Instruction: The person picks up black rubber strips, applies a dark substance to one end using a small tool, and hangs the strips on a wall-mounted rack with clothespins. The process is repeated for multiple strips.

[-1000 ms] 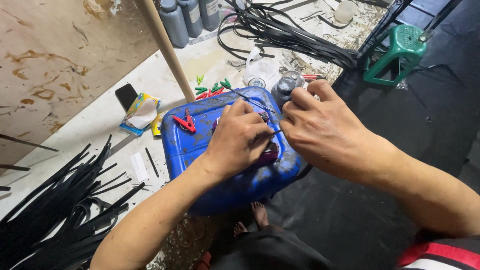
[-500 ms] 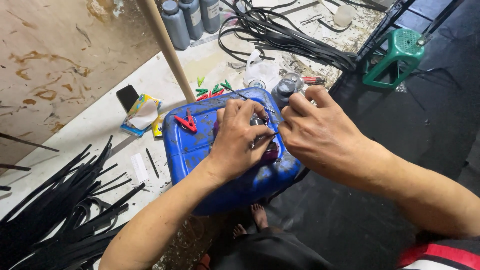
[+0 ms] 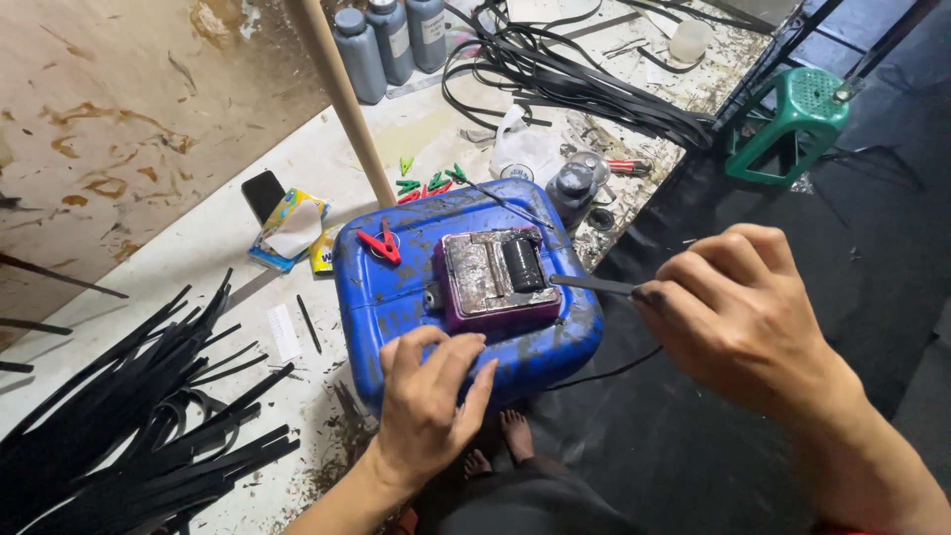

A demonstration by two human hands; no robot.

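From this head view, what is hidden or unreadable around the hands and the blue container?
- Left hand: its palm side faces away; whether the fingers hold anything against the blue container cannot be told.
- Right hand: its grip covers the near end of the thin black strip.
- Purple tray: grime hides what lies in it beside the black roller.
- Black strips: cut off by the left and bottom edges.

stained wall (image 3: 119, 129), green stool (image 3: 788, 124)

Black strips (image 3: 119, 426) left of the blue canister (image 3: 396, 297) are cut off by the frame; the canister's near side is hidden behind the left hand (image 3: 426, 406).
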